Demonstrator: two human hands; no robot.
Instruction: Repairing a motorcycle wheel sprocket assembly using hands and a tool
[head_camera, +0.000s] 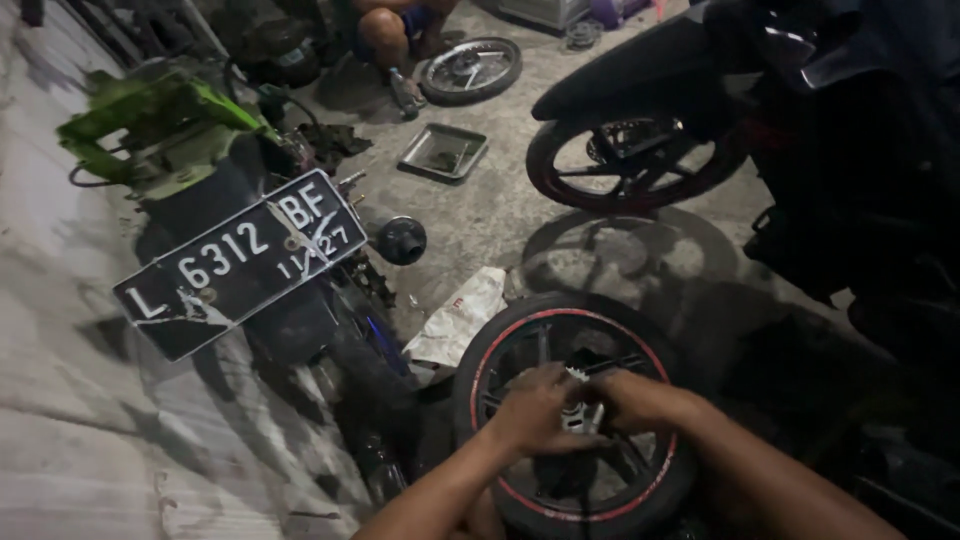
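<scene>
Black rubber over a dark cast rim with a red stripe: the motorcycle wheel (575, 415) lies flat on the concrete floor (480, 215) at near centre, close in front of the person.

1. Hands. The left hand (535, 410) and right hand (630, 398) meet over the hub, fingers curled down around a small pale hub part (576, 412). Both appear closed on it, but the fingers hide the exact contact.

2. Handling, as judged. The wheel is stiff and fairly heavy. The tyre gives good friction, so take hold there or by the spokes with both hands. The hub area is probably greasy and slippery. The small part is light and easy to drop, and calls for a fingertip pinch.

3. Near left. A stripped motorcycle (300, 300) with a bent number plate (240, 262) and green bodywork (150, 125) stands just beside the wheel. A white plastic bag (455, 318) lies between them, touching the tyre's far-left edge.

4. Middle. A black round cap (401, 240) and a grey metal tray (443, 152) lie well apart from the wheel.

5. Far. A red-rimmed front wheel (630, 165) of a dark motorcycle (850, 130) is at right. A loose spoked wheel (470, 70) lies beside another person's leg (385, 35).
</scene>
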